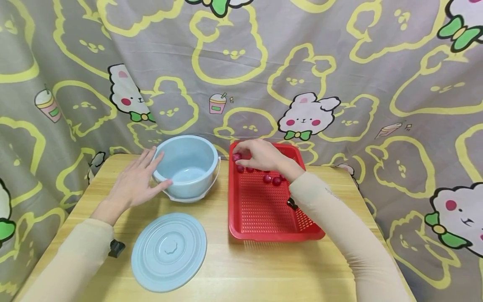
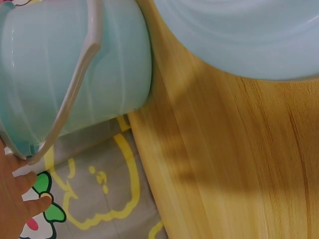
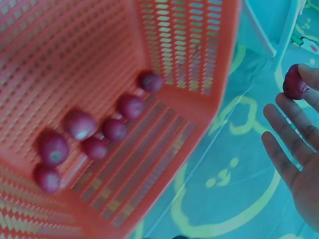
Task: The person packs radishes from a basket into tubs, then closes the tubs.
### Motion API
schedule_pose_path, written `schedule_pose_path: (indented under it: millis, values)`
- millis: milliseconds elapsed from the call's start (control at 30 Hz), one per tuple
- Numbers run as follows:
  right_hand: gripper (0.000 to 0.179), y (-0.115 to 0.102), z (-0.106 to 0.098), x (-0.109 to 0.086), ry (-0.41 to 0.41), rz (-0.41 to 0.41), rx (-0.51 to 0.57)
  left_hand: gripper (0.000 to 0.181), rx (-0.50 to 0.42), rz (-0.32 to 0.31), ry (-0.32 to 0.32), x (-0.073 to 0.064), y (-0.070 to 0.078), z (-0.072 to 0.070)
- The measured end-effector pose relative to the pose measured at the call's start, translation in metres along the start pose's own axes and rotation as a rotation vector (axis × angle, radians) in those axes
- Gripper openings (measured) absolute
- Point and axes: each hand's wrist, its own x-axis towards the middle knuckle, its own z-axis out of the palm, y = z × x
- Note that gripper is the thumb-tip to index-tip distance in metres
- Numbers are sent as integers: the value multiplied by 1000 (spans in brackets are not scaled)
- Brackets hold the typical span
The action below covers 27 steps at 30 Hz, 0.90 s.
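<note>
My right hand (image 1: 261,153) pinches a small dark-red round fruit (image 3: 293,85) between thumb and fingers, over the far left corner of the red basket (image 1: 235,205). Beneath it, several like fruits (image 3: 80,124) lie at the basket's far end; my forearm hides part of that end in the head view. On the left, a light blue bucket (image 1: 188,191) stands uncovered, and its inside shows no contents. My left hand (image 1: 133,181) is at the bucket's left side, fingers extended and fingertips right at the rim. The pale handle (image 2: 72,94) hangs down along the bucket's near side.
The round blue lid (image 1: 170,251) lies flat on the wooden table (image 1: 226,268), in front of the bucket. A patterned grey curtain (image 1: 241,50) hangs close behind the table's back edge and down both sides.
</note>
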Motion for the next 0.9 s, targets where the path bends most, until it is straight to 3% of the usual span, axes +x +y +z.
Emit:
schedule_pose_path:
  millis: [500,900]
  values:
    - [31,-41,17,47,38,-96,60,99,-10,-2,0,0,1,0]
    - [33,-63,35,78,-6,-136,0,100,2,1,10,0,0,3]
